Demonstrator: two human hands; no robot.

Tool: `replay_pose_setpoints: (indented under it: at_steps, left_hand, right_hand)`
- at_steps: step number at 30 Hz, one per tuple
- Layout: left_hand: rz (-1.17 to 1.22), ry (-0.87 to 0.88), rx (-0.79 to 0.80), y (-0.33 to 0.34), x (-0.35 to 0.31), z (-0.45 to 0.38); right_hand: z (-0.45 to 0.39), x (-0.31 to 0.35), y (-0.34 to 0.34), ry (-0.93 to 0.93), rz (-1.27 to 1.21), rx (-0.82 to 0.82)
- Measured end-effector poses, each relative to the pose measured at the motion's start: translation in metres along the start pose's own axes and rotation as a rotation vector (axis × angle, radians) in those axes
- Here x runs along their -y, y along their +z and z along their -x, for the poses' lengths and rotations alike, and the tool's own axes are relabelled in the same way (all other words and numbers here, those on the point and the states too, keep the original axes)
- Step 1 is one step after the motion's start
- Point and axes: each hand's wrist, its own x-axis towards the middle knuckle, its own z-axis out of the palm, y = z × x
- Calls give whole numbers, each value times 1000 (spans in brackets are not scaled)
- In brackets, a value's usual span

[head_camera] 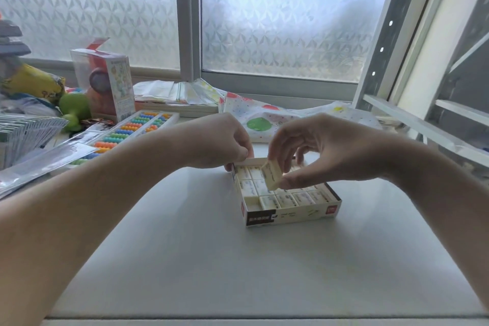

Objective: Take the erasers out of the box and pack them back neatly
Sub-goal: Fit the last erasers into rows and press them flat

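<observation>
My right hand (321, 152) covers the far right part of the shallow cream-and-black cardboard box (291, 213), so I cannot count the white block erasers (275, 200) there. My left hand (221, 141) hides the box's far left corner. The print on the eraser in my grip (272, 174) is too blurred to read. Both my forearms run off the picture's lower edges.

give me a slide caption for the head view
Right hand lifts one tilted eraser above the eraser box while the left hand steadies its far corner.
</observation>
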Motion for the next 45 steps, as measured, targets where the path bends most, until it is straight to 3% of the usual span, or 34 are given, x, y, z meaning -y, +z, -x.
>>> replay_pose_setpoints:
  at_steps: [8,18,25,45]
  left_hand:
    - [11,1,-3,0,-1,0]
    - [12,20,-23,0,-3,2]
    - [24,24,-12,0,-4,5]
    - [8,19,2,3,-3,2]
  right_hand:
    - [2,-3,-4,80,220,25]
    - [-3,9,16,-25,15,-30]
    - [-5,11,24,-78,-109,24]
    - [-7,18,28,-9,-11,77]
